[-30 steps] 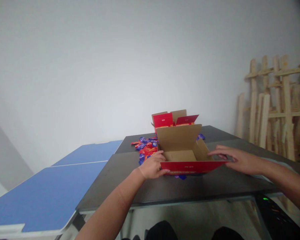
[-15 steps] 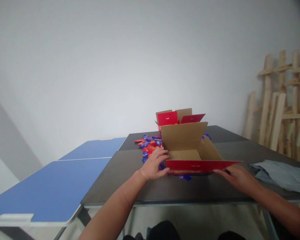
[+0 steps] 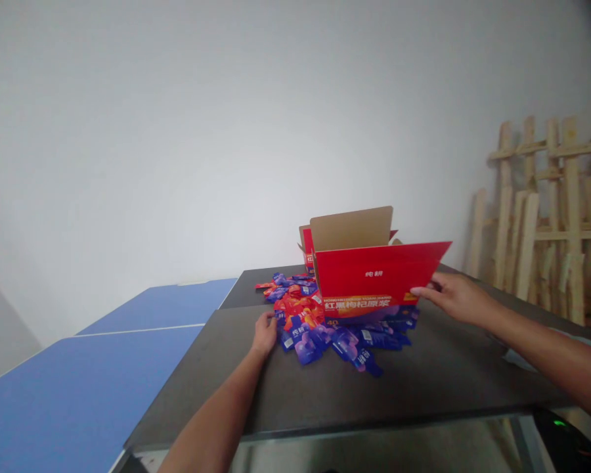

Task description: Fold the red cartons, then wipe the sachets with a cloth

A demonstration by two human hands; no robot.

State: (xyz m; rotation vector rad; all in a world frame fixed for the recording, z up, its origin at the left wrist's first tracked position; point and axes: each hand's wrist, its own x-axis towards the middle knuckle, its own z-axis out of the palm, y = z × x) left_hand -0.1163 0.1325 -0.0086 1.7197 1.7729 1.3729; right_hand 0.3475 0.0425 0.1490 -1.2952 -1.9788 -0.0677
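The red cardboard carton has just been lifted and tipped. Its front panel, which lay low toward the person a moment ago, now stands nearly upright and hides the inside. The carton sits toward the far end of the dark tabletop, and the red and blue sachets that it covered now lie in the open around its base and in front of it. The right hand is open, its fingertips against the panel's right end; whether it truly grips cannot be told. The left hand rests just beside the sachets, fingers loosely curled, holding nothing.
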